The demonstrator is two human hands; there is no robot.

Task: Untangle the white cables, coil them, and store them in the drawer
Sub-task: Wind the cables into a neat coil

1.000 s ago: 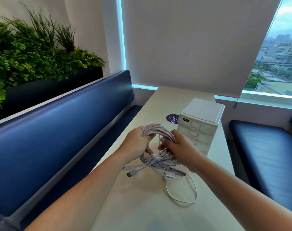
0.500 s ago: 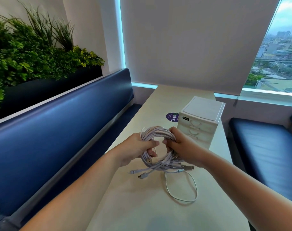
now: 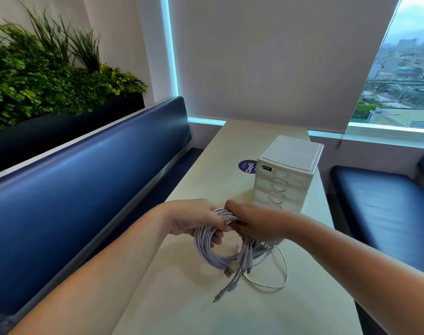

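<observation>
While both hands, left hand (image 3: pixel 194 220) and right hand (image 3: pixel 253 224), grip the coiled white cables (image 3: pixel 209 249) mid-table (image 3: pixel 182 308), loose ends trail; the drawer unit (image 3: pixel 287 175) near the right edge appears closed, storing remains.

Head-worn, forward-down, close over table (image 3: pixel 206 151)
</observation>
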